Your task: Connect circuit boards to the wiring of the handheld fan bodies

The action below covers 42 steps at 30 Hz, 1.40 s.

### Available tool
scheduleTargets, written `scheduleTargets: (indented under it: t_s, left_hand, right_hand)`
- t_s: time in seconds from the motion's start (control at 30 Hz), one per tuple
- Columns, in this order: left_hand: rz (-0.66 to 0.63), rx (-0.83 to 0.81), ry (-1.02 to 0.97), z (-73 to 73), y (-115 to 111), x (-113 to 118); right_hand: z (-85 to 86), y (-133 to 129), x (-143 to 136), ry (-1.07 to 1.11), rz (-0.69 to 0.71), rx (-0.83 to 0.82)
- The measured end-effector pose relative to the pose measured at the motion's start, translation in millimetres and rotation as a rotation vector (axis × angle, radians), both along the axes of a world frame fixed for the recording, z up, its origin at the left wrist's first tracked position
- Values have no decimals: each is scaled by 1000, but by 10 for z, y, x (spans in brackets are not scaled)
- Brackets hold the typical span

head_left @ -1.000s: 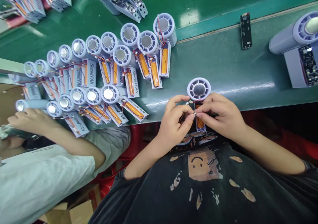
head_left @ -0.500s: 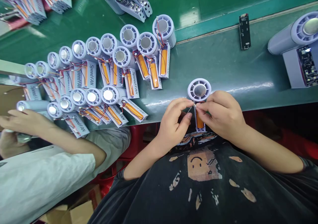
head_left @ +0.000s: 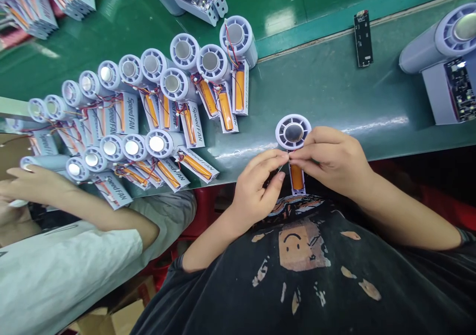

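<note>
A lilac fan unit (head_left: 293, 132) stands at the bench's front edge, its round end up and its open handle, with an orange battery (head_left: 296, 177), pointing toward my body. Just below the round end, both hands meet fingertip to fingertip. My left hand (head_left: 258, 186) is bent in a pinch with a thin wire end near its fingertips. My right hand (head_left: 330, 161) pinches at the same spot, over the top of the battery; what lies between its fingertips is too small to make out.
Several similar fans (head_left: 173, 83) with exposed batteries and wires fill the left of the green bench (head_left: 327, 87). A black circuit board (head_left: 363, 38) lies at the back right, near another fan (head_left: 427, 52). At the left, a person's arm (head_left: 92, 206) reaches over the bench edge.
My right hand's fingertips have come closer to my left hand's and now meet them. The view has shifted slightly, and the neighbouring person's hands have moved a little.
</note>
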<state>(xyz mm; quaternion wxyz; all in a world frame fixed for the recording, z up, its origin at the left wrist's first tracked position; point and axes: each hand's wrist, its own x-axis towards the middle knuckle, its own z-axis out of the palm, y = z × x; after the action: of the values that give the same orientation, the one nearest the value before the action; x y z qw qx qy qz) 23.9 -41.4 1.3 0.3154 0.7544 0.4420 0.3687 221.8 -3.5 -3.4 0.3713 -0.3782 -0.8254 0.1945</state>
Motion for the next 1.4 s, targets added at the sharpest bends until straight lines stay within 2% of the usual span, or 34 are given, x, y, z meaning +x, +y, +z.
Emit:
scheduleTargets:
  t_s: [0.13, 0.27, 0.33, 0.4, 0.47, 0.5, 0.57, 0.6, 0.67, 0.77, 0.87, 0.97, 1.03, 1.2, 1.3, 1.4]
  left_hand:
    - [-1, 3, -2, 7, 25, 1]
    - [-19, -176, -179, -38, 30, -47]
    - [-70, -288, -255, -36, -2, -91]
    - [-169, -394, -308, -6, -53, -138]
    - [-356, -462, -319, 43, -104, -179]
    - [-469, -479, -308, 69, -122, -197]
    - [-643, -491, -266, 107, -136, -228]
    - [-668, -490, -244, 113, -132, -242]
    - [-578, -466, -221, 92, -106, -261]
    - [-390, -325, -153, -4, -45, -249]
    - [-322, -149, -41, -119, 6, -172]
    - [-262, -52, -10, -202, 28, -89]
    - [-220, -14, 10, -235, 25, -61]
    - [-179, 30, 124, -256, -28, -43]
    - [-128, 46, 169, -241, -52, -12]
    - [-3, 48, 148, -226, -32, 5]
  right_hand:
    - [-23, 55, -16, 55, -13, -104]
    - [82, 59, 34, 102, -146, -128]
    - [180, 8, 107, 155, -125, -146]
    - [265, -79, 171, 150, 42, -327]
    - [301, -177, 187, 87, 237, -613]
    - [297, -220, 176, 60, 286, -742]
    - [258, -283, 131, 54, 235, -911]
    - [231, -301, 107, 77, 171, -965]
    - [181, -315, 71, 181, 72, -1055]
    - [140, -316, 50, 402, 75, -1207]
    - [121, -322, 29, 562, 94, -1329]
    - [110, -317, -19, 624, 106, -1362]
    - [114, -291, -65, 598, 144, -1358]
    - [168, -180, -130, 378, 224, -1373]
    - [181, -143, -94, 333, 224, -1375]
    - [148, -161, -44, 320, 165, -1362]
